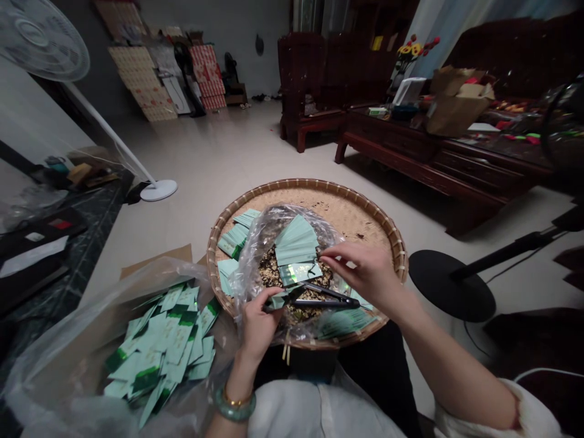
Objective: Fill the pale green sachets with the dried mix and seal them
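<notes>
Left hand (258, 331) clamped on black tongs (328, 296), apart from right hand (365, 271) pinching mint sachets (296, 243); bag contents (274, 274) blurred.

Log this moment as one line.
left hand: tongs, sachet | right hand: fanned sachets | under them: plastic bag, round basket

A woven bamboo tray (310, 182) sits straight ahead, a plastic bag (255, 234) lying in it (sachets (159, 340) heaped to its left), a carved wooden table (387, 149) behind, rightward.
</notes>
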{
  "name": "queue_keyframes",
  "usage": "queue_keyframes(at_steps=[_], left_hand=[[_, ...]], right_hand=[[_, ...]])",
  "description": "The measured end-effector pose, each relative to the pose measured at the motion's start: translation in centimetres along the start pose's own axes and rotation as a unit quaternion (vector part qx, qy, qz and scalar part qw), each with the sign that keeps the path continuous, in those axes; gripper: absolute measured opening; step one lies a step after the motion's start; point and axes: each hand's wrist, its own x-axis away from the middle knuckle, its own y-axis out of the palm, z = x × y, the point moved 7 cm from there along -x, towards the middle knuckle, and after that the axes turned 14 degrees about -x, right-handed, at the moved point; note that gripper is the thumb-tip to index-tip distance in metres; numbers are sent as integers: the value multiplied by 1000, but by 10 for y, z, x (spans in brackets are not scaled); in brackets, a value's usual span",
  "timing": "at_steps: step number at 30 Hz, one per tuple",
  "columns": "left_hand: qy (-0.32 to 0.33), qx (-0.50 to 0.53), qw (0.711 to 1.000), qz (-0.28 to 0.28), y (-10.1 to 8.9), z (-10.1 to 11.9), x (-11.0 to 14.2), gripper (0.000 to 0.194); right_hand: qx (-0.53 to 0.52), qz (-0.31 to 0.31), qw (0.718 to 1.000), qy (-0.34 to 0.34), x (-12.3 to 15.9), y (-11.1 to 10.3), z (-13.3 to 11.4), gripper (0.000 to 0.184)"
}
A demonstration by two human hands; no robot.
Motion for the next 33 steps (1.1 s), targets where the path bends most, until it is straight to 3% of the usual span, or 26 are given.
queue_keyframes(at_steps=[5,7,12,13,15,17,19,22,26,29,33], left_hand=[[16,64,998,0,-4,11,1,21],[18,78,997,1,-4,15,0,19],[39,61,997,-21,3,18,-1,28],[43,54,997,-28,4,17,-2,29],[40,42,997,-43,8,15,-1,26],[21,35,997,-60,11,10,-1,21],[-13,34,996,-79,13,6,-2,19],[-72,65,990,-101,15,2,-3,22],[-135,146,971,-131,18,3,-3,32],[-155,189,958,-151,21,6,-2,39],[-156,205,947,-192,24,10,2,45]], right_hand=[[40,-45,996,69,13,0,30,14],[18,-83,992,96,18,8,31,17],[-137,-194,970,55,20,41,-5,58],[-147,-204,967,47,18,48,-10,59],[-162,-217,962,28,14,58,-17,41],[-180,-214,960,16,8,64,-17,21],[-204,-190,960,26,2,62,-9,15],[-209,-107,968,89,-6,45,17,15],[-99,-15,982,160,-5,24,44,31],[-129,-46,970,201,2,40,47,48],[-265,-98,918,277,13,77,52,28]])
